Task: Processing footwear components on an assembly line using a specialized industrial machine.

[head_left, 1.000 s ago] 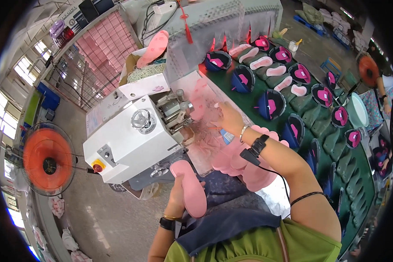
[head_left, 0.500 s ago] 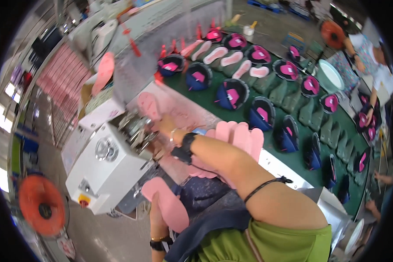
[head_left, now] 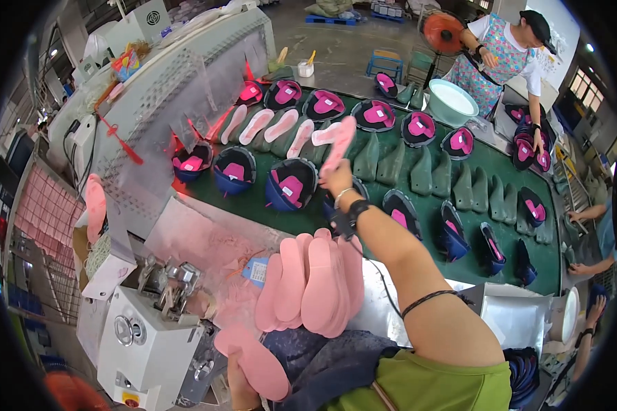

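My right hand (head_left: 337, 179) is closed around one end of a pink insole (head_left: 340, 142) and holds it raised over the green conveyor (head_left: 253, 205). Behind that insole stand several green shoe lasts (head_left: 367, 159), some with pink insoles (head_left: 257, 126) on top. Low in front of me, my left hand (head_left: 237, 375) grips another pink insole (head_left: 262, 364), its fingers partly hidden. Between my arms lies a stack of pink insoles (head_left: 320, 288). Navy shoe uppers with magenta linings (head_left: 291, 183) line the near side of the conveyor.
A white machine (head_left: 140, 349) with a metal head stands at the left, beside a pink-dusted table (head_left: 185, 229). A cardboard box (head_left: 89, 257) sits behind it. Across the conveyor, a person in a flowered apron (head_left: 506, 51) handles uppers near a pale basin (head_left: 452, 101). An orange fan (head_left: 442, 33) stands there.
My right hand has moved from beside the machine's metal head to above the conveyor, now with an insole raised. The left hand still holds its insole. The view has swung right.
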The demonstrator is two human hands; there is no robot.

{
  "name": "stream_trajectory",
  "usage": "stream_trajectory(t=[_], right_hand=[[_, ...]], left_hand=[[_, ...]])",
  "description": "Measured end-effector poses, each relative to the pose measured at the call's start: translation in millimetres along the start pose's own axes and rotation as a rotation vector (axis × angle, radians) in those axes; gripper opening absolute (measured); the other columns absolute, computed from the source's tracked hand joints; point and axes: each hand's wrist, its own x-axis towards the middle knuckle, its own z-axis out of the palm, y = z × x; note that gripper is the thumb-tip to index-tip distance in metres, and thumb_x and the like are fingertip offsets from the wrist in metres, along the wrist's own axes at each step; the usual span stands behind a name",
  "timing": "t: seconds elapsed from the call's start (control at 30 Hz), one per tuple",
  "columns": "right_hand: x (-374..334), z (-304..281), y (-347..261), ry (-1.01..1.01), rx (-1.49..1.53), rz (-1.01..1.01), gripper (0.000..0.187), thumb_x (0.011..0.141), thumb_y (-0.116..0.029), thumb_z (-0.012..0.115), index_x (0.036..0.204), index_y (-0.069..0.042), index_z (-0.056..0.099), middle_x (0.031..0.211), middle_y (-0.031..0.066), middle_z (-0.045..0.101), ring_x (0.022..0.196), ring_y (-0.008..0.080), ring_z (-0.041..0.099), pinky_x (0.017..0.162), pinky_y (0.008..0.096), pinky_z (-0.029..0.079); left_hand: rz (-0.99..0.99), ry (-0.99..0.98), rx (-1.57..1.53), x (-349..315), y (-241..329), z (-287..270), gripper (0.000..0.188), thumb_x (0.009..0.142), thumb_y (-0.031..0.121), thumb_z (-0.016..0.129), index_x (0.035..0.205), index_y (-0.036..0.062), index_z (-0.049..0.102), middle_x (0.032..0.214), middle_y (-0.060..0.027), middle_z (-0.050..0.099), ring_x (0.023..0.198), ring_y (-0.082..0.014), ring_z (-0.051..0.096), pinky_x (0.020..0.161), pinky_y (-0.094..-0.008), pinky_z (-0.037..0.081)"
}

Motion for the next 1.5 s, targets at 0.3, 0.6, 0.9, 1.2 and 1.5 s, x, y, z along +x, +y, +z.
stream_trajectory(t=[0.3,0.6,0.9,1.2,1.5], right_hand=[[98.1,-42.0,13.3,-0.397,-1.569,-0.657,0.019,0.085,-0.014,0.064,0.097,-0.001,0.07,0.09,0.0171,0.071,0.081,0.0279,0.071,0.068,0.0398,0.057],[-246.1,31.1,-91.0,-1.472,-0.334,-0.288,0.023,0.091,-0.027,0.063,0.086,-0.005,0.065,0.084,0.0074,0.064,0.07,0.0178,0.058,0.061,0.0366,0.047],[-368.5,72.9,-27.0,-1.066,-0.11,0.009,0.044,0.083,-0.014,0.07,0.122,0.002,0.058,0.106,0.0165,0.068,0.097,0.0224,0.066,0.084,0.0334,0.052],[-340.0,201.6,-16.7,-0.853,-0.275,-0.032,0.044,0.084,-0.012,0.072,0.124,0.0,0.056,0.106,0.0116,0.066,0.09,0.0188,0.063,0.075,0.0328,0.052],[-275.9,148.6,-70.2,-0.784,-0.566,-0.89,0.035,0.082,-0.024,0.07,0.111,-0.005,0.066,0.095,0.016,0.066,0.088,0.0343,0.067,0.075,0.044,0.052]], left_hand=[[0.002,0.046,-0.005,-1.3,1.8,3.9,0.021,0.097,0.018,0.053,0.113,0.006,0.059,0.103,-0.0055,0.067,0.093,-0.0212,0.067,0.083,-0.0353,0.056],[0.204,-0.099,0.224,1.0,-0.5,12.9,0.023,0.098,0.016,0.053,0.113,0.0015,0.061,0.106,-0.0098,0.068,0.096,-0.0222,0.068,0.082,-0.0328,0.055],[0.003,0.032,-0.225,-23.9,-19.2,-36.8,0.043,0.1,0.031,0.056,0.128,-0.001,0.053,0.107,-0.0176,0.066,0.096,-0.0323,0.067,0.087,-0.0496,0.057],[0.036,-0.046,-0.197,-60.3,-14.3,-32.0,0.06,0.094,0.043,0.046,0.13,-0.0042,0.052,0.104,-0.0171,0.064,0.097,-0.0335,0.065,0.087,-0.0525,0.056],[-0.032,-0.04,-0.128,-53.1,-11.1,-33.0,0.061,0.099,0.049,0.042,0.13,-0.0034,0.052,0.104,-0.0166,0.065,0.099,-0.0343,0.066,0.086,-0.0494,0.056]])
